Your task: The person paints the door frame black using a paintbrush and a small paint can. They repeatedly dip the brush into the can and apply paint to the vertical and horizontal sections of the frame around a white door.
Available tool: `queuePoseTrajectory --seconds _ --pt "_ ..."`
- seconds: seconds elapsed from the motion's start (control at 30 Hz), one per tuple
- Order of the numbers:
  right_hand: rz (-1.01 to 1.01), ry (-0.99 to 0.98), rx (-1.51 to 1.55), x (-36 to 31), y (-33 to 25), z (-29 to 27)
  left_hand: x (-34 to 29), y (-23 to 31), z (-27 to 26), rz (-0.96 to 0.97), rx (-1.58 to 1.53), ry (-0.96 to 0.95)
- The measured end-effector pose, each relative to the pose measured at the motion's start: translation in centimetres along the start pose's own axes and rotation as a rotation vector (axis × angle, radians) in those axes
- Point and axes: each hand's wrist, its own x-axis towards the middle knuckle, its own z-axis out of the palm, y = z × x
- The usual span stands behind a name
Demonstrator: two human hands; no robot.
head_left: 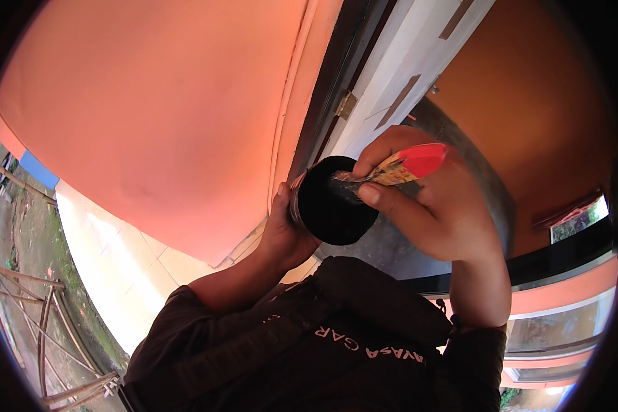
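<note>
A round can (296, 202), black on the inside, is tilted toward me in front of my chest. My left hand (285, 237) is wrapped round its left side and underside, the thumb lying along the wall. Between thumb and fingers, my right hand (432, 206) pinches a paintbrush (415, 162) with a red and yellow handle. The brush's metal band is smeared dark and points into the can's mouth. Its bristles are lost against the black inside, so I cannot tell how deep they reach.
Close ahead stands a dark door frame (323, 103) with a hinge, beside a white door (391, 75). A salmon wall (158, 117) fills the left and an orange wall (542, 103) the right. Pale tiles (144, 254) lie at left, with a pole framework (41, 323) beyond.
</note>
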Motion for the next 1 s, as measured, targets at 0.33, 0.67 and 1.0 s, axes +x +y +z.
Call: queuePoseTrajectory --seconds 0.33,0.67,1.0 --pt "-0.008 -0.118 -0.144 2.1 -0.4 2.0 -1.2 1.3 -1.1 0.034 0.093 0.053" --pt "-0.016 -0.133 -0.134 2.8 -0.7 3.0 -1.4 2.3 -1.1 0.05 0.077 0.035" --pt "0.034 -0.045 0.025 2.6 0.0 2.0 -1.3 2.5 -0.9 0.064 0.095 0.085"
